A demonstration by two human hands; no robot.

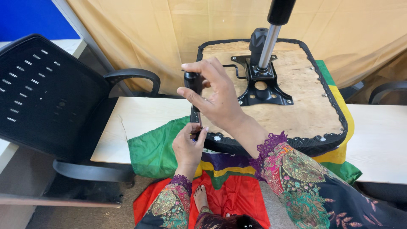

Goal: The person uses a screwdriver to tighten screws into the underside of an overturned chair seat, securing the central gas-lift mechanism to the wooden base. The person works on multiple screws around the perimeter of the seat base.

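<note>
An upturned chair seat [296,106] lies on the table, plywood underside up, with a black metal mechanism plate [263,91] and a silver gas cylinder [268,46] standing from it. My right hand [214,95] grips the black handle of a screwdriver [194,82] held upright at the seat's near left edge. My left hand [189,146] pinches the tool's lower tip against the seat's black rim, with a small screw head [217,138] just to the right.
A black mesh chair back with armrests [51,97] leans at the left. A green, yellow, purple and red cloth [157,152] drapes off the pale table [381,140]. A tan curtain hangs behind. My bare foot [200,197] shows below.
</note>
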